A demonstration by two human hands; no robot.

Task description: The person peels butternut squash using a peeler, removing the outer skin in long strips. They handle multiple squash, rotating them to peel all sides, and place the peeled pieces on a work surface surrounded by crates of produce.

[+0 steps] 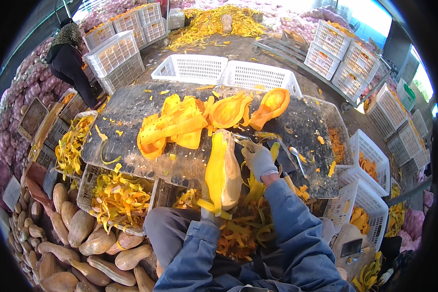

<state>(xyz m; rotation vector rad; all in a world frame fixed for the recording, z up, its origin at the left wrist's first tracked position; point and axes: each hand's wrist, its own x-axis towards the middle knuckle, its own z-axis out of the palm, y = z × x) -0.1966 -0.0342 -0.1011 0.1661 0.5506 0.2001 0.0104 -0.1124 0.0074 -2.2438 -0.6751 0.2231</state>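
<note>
A long tan squash, its left side peeled to yellow flesh, stands lengthwise at the near edge of the worn wooden board. Under its near end is my left hand, gloved and partly hidden by yellow peel. My right hand, in a grey glove, grips a metal peeler at the squash's far right end. Beyond it lie peeled, hollowed squash halves and orange pieces. To the right, a cleaver and a metal spoon rest on the board.
White plastic crates stand beyond the board, others with orange pieces on the right. A crate of peelings stands at the near left, above whole squashes. Peel lies below the board's near edge. A person bends at the far left by stacked crates.
</note>
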